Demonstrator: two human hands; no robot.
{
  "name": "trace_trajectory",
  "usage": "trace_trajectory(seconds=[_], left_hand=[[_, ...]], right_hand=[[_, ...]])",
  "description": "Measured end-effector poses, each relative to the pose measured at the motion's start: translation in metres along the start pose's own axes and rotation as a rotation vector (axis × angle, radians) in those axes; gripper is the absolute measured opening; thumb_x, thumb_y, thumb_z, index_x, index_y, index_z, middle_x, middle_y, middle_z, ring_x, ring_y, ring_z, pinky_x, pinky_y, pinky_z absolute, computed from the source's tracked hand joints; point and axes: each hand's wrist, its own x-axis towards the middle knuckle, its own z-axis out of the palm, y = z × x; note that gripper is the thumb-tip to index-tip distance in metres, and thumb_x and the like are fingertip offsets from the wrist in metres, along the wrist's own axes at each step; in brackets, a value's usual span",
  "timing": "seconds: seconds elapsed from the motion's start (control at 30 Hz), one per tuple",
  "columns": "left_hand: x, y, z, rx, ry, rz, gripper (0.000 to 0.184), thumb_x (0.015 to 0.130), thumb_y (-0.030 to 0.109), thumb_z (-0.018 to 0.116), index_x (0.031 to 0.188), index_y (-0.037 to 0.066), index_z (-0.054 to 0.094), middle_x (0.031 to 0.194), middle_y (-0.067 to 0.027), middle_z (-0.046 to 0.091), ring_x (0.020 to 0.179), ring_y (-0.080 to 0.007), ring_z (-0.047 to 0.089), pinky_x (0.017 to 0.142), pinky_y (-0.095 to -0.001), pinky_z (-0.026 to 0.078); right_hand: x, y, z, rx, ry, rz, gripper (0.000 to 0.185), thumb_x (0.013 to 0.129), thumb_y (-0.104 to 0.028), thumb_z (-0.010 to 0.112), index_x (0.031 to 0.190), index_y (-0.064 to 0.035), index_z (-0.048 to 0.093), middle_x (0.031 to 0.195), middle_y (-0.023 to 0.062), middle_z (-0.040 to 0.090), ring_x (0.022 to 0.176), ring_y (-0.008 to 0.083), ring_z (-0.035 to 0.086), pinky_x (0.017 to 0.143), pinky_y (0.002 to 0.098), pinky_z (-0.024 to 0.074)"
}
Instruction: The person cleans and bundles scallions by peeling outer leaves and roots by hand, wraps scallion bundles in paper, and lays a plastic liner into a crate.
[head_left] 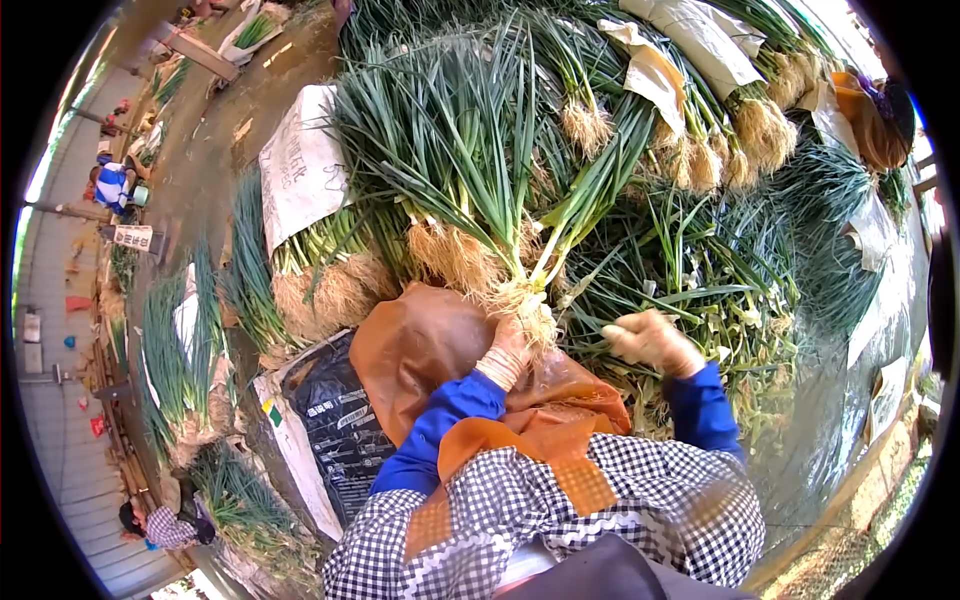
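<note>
Below the centre of the head view, my left hand [510,338] is closed around the root end of some green onions [528,290], whose pale stalks and long green leaves point away from me. My right hand [650,340] is off to the right, over a heap of loose leaves [700,260]. Its fingers look curled in, and whether anything is between them is too small to tell. An orange-brown plastic sheet [410,345] lies under my left forearm. Just beyond the held onions rests a large pile of onions [440,120] with tan roots towards me.
Bundles under white sacks [303,165] stand at the left, and more bundles [765,130] lie at the upper right. A black printed bag [340,420] is by my left arm. Two other people [113,185] [170,527] are at the far left.
</note>
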Motion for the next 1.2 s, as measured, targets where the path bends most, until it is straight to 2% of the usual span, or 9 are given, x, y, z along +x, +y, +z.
trace_trajectory(seconds=[0.1,0.27,0.4,0.57,0.73,0.8,0.93,1.13,1.2], left_hand=[[0.007,-0.001,-0.009,-0.283,-0.272,-0.204,0.03,0.094,0.024,0.039,0.112,0.004,0.052,0.09,-0.0084,0.056,0.081,-0.0208,0.055,0.071,-0.0335,0.049],[0.008,-0.006,-0.002,-0.301,-0.603,-0.195,0.031,0.094,0.021,0.042,0.119,0.003,0.049,0.098,-0.0074,0.056,0.088,-0.0191,0.055,0.075,-0.0332,0.049],[-0.04,0.018,0.003,0.339,-0.206,0.008,0.042,0.083,0.022,0.058,0.119,0.004,0.048,0.103,-0.0078,0.055,0.093,-0.0193,0.055,0.079,-0.0336,0.048],[-0.094,0.076,0.065,0.048,0.08,0.143,0.045,0.076,0.011,0.066,0.116,0.003,0.047,0.12,-0.0141,0.053,0.099,-0.0269,0.057,0.078,-0.0337,0.053],[-0.079,0.042,0.087,0.949,0.189,0.14,0.057,0.076,-0.002,0.066,0.126,-0.002,0.04,0.081,0.0005,0.051,0.076,-0.0103,0.055,0.069,-0.023,0.048],[-0.076,0.014,0.086,0.748,0.16,0.184,0.051,0.076,-0.002,0.066,0.122,-0.001,0.045,0.08,0.001,0.055,0.073,-0.0087,0.054,0.065,-0.0221,0.047],[-0.07,0.016,0.058,0.52,0.185,0.13,0.02,0.082,0.006,0.062,0.099,0.002,0.055,0.075,0.0002,0.056,0.061,-0.0093,0.052,0.054,-0.0226,0.043],[-0.038,0.006,0.013,1.722,-0.039,0.827,0.014,0.088,0.016,0.052,0.092,0.005,0.058,0.071,-0.0023,0.054,0.062,-0.0141,0.054,0.054,-0.0261,0.045],[-0.035,0.011,0.028,0.041,0.21,0.105,0.013,0.088,0.014,0.051,0.092,0.004,0.058,0.072,-0.0043,0.054,0.064,-0.016,0.054,0.055,-0.027,0.046]], right_hand=[[0.065,0.117,-0.027,-0.975,0.164,-0.038,0.039,0.086,-0.045,0.053,0.105,-0.0119,0.063,0.073,0.0087,0.064,0.064,0.0175,0.061,0.063,0.0314,0.0499],[0.168,0.076,0.024,1.111,-0.25,-0.069,0.048,0.092,-0.045,0.042,0.121,-0.0073,0.05,0.095,0.0023,0.058,0.081,0.0151,0.055,0.082,0.0291,0.0469],[0.195,0.032,0.074,1.593,-0.04,-0.254,0.03,0.09,-0.038,0.054,0.09,-0.0088,0.057,0.08,0.003,0.059,0.073,0.0141,0.056,0.069,0.0269,0.0476],[0.142,0.004,0.044,0.989,0.323,-0.279,0.036,0.088,-0.038,0.056,0.081,-0.003,0.06,0.067,0.0041,0.059,0.056,0.0129,0.054,0.057,0.0243,0.0459],[0.122,-0.015,0.094,0.12,0.542,-0.243,0.036,0.083,-0.041,0.062,0.081,-0.0047,0.065,0.064,0.012,0.061,0.057,0.0211,0.058,0.057,0.0321,0.0469],[0.106,-0.047,0.097,-0.121,0.523,-0.175,0.038,0.08,-0.043,0.063,0.081,-0.0052,0.066,0.067,0.016,0.062,0.058,0.026,0.059,0.058,0.0354,0.0464],[0.139,-0.027,0.107,0.475,0.406,-0.341,0.042,0.086,-0.042,0.058,0.077,-0.0006,0.063,0.058,0.0105,0.056,0.052,0.0208,0.051,0.053,0.0319,0.0428],[0.148,-0.001,0.1,-0.265,0.589,-0.388,0.038,0.087,-0.036,0.057,0.064,-0.0062,0.059,0.052,0.0122,0.053,0.051,0.022,0.057,0.047,0.0357,0.0419],[0.115,0.012,0.082,-0.129,0.373,-0.438,0.033,0.086,-0.032,0.06,0.063,-0.0079,0.059,0.049,0.0074,0.051,0.045,0.017,0.052,0.043,0.0318,0.0397]])
